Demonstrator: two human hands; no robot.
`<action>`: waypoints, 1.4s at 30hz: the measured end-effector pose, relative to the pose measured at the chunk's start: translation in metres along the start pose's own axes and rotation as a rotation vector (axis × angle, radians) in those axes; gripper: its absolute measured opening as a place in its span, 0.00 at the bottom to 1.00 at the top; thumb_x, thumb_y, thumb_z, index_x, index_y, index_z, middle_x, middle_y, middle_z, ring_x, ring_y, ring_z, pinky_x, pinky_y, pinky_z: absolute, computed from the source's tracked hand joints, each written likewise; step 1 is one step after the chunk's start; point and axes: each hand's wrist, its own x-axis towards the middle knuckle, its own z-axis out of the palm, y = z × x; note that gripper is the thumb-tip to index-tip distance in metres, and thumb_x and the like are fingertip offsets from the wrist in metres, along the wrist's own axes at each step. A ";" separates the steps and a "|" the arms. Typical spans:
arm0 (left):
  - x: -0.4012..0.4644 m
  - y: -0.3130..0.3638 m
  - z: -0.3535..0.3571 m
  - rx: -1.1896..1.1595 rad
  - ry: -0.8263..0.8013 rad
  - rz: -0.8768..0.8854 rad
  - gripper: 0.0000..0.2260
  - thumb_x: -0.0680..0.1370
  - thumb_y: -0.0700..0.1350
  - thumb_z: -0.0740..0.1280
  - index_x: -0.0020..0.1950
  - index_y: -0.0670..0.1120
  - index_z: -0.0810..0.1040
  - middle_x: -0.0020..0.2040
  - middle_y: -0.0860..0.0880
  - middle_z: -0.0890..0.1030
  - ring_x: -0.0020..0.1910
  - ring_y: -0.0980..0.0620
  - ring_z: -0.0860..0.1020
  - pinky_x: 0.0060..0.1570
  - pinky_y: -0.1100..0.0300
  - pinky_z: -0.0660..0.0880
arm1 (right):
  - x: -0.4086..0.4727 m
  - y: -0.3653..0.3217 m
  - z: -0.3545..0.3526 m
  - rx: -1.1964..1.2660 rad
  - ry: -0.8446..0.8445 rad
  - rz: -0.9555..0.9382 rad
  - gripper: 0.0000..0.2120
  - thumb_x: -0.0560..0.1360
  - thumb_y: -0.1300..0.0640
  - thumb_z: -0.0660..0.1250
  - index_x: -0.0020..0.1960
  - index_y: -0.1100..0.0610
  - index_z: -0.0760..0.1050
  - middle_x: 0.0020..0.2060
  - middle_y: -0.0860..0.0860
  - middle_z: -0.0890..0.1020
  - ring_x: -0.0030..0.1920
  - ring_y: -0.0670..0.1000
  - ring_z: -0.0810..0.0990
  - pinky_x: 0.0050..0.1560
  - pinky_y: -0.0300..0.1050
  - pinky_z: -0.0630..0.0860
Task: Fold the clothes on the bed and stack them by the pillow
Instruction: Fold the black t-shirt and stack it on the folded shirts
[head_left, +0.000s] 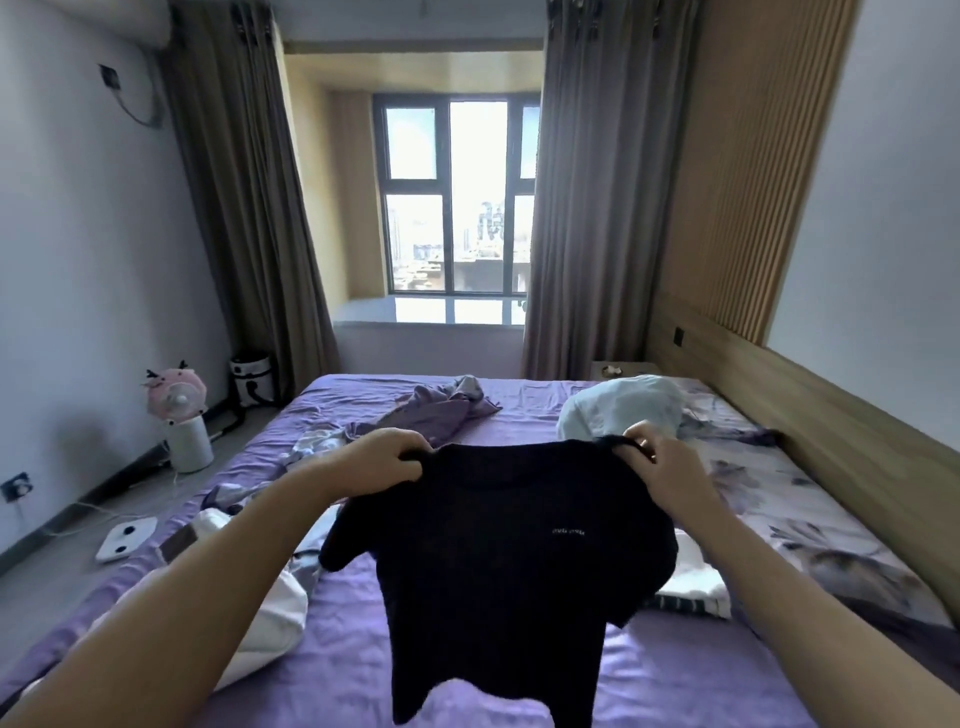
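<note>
A black short-sleeved top (498, 561) with small chest lettering hangs spread in the air above the purple bed (332, 670). My left hand (387, 460) grips its left shoulder and my right hand (657, 462) pinches its right shoulder. White clothes (270, 613) lie on the bed under my left forearm. A white and striped garment (691, 587) lies to the right, partly hidden by the top. A pale blue pillow (623, 408) sits near the headboard at the far right. A purple garment (441, 410) lies crumpled toward the bed's far end.
A wooden headboard (831, 431) runs along the right side. A floral quilt (810, 519) covers the bed's right part. On the floor at left stand a pink fan (179, 410), a white scale (124, 538) and cables. Curtains frame the window ahead.
</note>
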 end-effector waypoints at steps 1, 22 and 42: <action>-0.005 -0.001 0.005 0.050 0.054 0.027 0.06 0.76 0.41 0.67 0.51 0.45 0.80 0.38 0.61 0.74 0.41 0.59 0.73 0.38 0.73 0.65 | -0.007 0.002 -0.001 -0.004 0.016 -0.016 0.06 0.76 0.54 0.66 0.50 0.56 0.77 0.41 0.50 0.80 0.41 0.48 0.75 0.38 0.36 0.63; -0.086 0.015 0.080 -0.040 0.027 -0.061 0.07 0.75 0.46 0.70 0.50 0.45 0.81 0.42 0.51 0.81 0.47 0.59 0.74 0.44 0.72 0.67 | -0.102 0.061 -0.001 -0.062 -0.123 -0.174 0.08 0.75 0.52 0.67 0.47 0.57 0.78 0.36 0.51 0.81 0.38 0.52 0.79 0.41 0.44 0.69; 0.139 -0.201 0.366 0.165 -0.096 -0.376 0.04 0.80 0.41 0.58 0.48 0.43 0.71 0.49 0.46 0.77 0.45 0.46 0.74 0.39 0.55 0.68 | -0.018 0.272 0.293 -0.655 -0.440 0.021 0.16 0.79 0.41 0.53 0.51 0.52 0.71 0.43 0.48 0.83 0.44 0.54 0.82 0.37 0.45 0.71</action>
